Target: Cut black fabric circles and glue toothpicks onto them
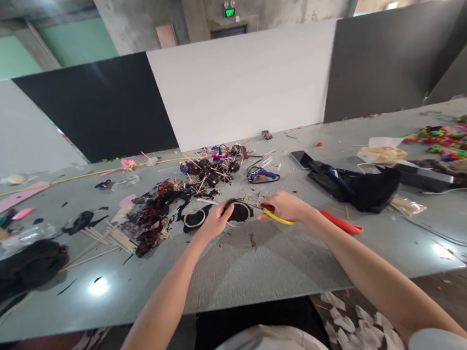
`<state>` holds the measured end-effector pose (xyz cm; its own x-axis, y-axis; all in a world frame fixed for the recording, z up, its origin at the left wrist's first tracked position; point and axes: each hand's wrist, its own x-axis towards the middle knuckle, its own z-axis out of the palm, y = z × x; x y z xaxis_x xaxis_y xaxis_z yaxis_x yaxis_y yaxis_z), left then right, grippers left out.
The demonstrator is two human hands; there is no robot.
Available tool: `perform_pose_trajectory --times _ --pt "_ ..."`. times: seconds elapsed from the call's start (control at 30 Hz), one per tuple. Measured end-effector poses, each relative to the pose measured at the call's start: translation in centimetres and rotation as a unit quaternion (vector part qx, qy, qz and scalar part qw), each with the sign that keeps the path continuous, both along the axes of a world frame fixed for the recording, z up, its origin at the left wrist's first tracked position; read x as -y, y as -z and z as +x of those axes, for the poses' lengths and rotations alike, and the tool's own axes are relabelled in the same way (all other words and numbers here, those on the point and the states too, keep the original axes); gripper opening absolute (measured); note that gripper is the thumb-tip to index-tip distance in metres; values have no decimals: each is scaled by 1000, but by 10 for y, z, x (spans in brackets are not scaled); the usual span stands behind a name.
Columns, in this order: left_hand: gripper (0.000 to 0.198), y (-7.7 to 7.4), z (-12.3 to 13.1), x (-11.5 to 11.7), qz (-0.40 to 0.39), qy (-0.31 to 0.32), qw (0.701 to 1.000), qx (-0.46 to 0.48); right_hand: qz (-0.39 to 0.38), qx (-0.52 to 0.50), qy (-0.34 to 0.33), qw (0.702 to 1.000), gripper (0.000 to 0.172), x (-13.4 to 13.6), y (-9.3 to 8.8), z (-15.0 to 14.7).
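My left hand (216,220) is closed on the edge of a pale ring with black fabric (239,213) across it, just above the table. My right hand (284,205) is closed round yellow-handled scissors (279,218). Their blades point left and reach the ring's upper right edge; whether they are cutting cannot be made out. A second pale ring (194,218) lies on black fabric left of my left hand. Beyond my hands rests a blue glue gun (261,175). A red tapered object (341,222) lies beside my right forearm.
Dark balls stuck with sticks (201,181) pile up behind my hands. Wooden sticks (118,238) and patterned dark fabric (143,225) lie left. At right are a black bag (358,185), a phone (299,160) and colourful fuzzy pieces (457,139). Upright panels (249,85) line the back.
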<state>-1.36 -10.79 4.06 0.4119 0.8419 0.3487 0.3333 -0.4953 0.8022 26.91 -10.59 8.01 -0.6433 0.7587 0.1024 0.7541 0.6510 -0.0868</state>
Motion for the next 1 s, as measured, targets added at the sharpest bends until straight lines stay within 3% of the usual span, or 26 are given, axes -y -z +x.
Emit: perform_pose_trajectory --times 0.7,0.87,1.0 --pt "46 2 2 0 -3 18 1000 -2 -13 0 21 1000 52 4 -3 -9" --pt "46 5 2 -1 -12 2 1000 9 2 -91 66 994 47 -4 6 -9" --pt "45 8 3 -4 -23 -22 999 35 -21 -260 99 960 48 -12 20 -12"
